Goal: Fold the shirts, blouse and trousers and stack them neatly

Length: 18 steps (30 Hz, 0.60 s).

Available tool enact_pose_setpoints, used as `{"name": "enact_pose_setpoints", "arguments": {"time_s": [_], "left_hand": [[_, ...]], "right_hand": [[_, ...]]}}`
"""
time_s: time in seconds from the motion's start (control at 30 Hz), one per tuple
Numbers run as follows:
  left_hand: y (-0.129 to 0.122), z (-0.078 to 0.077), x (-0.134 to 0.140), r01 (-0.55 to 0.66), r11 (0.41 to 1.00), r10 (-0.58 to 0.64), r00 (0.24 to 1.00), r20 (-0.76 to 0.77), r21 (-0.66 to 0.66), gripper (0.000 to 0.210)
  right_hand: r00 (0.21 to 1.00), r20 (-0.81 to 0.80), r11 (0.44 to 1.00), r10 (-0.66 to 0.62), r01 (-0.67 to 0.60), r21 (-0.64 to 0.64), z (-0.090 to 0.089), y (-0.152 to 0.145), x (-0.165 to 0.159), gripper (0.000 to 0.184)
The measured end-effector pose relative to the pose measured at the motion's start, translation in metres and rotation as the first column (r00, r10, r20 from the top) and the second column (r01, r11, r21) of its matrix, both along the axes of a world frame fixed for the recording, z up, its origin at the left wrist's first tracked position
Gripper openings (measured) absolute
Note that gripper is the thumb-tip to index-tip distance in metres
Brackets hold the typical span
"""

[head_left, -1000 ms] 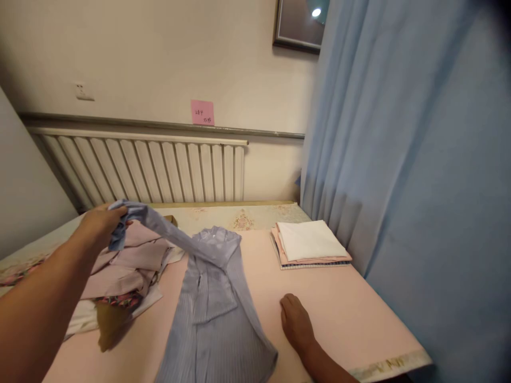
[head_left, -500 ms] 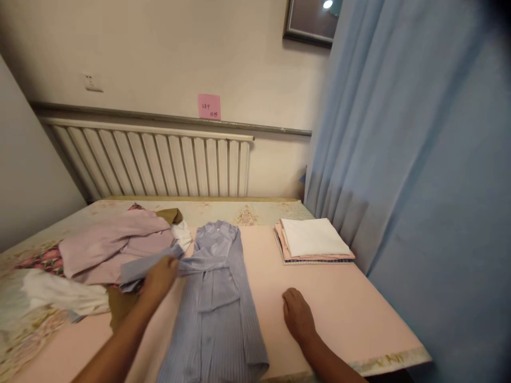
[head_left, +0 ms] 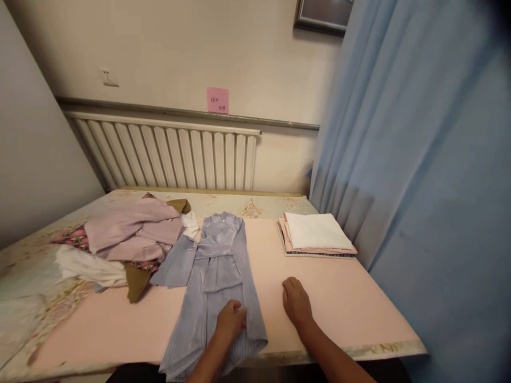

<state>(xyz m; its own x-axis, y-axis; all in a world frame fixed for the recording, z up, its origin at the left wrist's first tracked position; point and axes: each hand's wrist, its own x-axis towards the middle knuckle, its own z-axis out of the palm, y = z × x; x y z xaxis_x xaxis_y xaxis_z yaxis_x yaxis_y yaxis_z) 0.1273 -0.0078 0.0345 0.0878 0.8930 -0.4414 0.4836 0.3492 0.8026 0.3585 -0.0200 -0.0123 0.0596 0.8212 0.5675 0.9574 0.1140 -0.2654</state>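
A blue-grey ribbed shirt (head_left: 223, 276) lies lengthwise on the pink sheet, collar toward the wall. One sleeve is folded across its front, with the loose end spread out to the left. Above the lower part of this shirt is my left hand (head_left: 231, 320), its fingers curled in and nothing visible in them. I cannot tell whether it touches the cloth. To the right of the shirt, my right hand (head_left: 296, 300) rests on the pink sheet (head_left: 339, 303), apart from the garment. Its fingers are bent closed and hold nothing that shows.
A heap of crumpled clothes (head_left: 131, 226) in mauve, white, olive and a red pattern lies at the left. Folded cloths (head_left: 317, 232), white on top, are stacked at the right. A radiator (head_left: 171, 154) stands behind; a blue curtain (head_left: 383, 133) hangs along the right.
My left hand has let go of the shirt's sleeve end at the left and moved right and nearer, over the lower shirt. The sleeve end now lies flat. My right hand stays put.
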Motion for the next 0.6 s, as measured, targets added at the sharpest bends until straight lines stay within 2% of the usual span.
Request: {"name": "enact_pose_setpoints", "arguments": {"time_s": [0.23, 0.3, 0.43, 0.53, 0.6], "left_hand": [[-0.019, -0.006, 0.018, -0.023, 1.000, 0.023, 0.997, -0.073, 0.007, 0.033], [-0.021, -0.005, 0.020, -0.010, 0.999, 0.014, 0.995, -0.104, 0.044, 0.040], [-0.026, 0.001, 0.020, 0.085, 0.966, -0.038, 0.981, -0.190, 0.245, 0.049], [-0.033, 0.008, 0.019, 0.145, 0.887, -0.075, 0.982, -0.172, 0.439, 0.052], [-0.037, 0.010, 0.018, 0.189, 0.835, -0.093, 0.974, -0.206, 0.516, 0.051]], "right_hand": [[1.000, 0.011, 1.000, 0.003, -0.003, 0.025, 0.000, -0.001, 0.000, 0.022], [1.000, 0.011, 1.000, 0.006, -0.007, 0.029, -0.001, -0.001, 0.001, 0.022], [1.000, 0.006, 1.000, 0.005, -0.005, 0.030, -0.002, 0.001, 0.001, 0.023], [1.000, 0.005, 1.000, 0.004, -0.005, 0.021, -0.002, 0.001, 0.001, 0.022], [1.000, 0.001, 1.000, 0.007, -0.007, 0.016, -0.001, 0.002, 0.001, 0.022]]}}
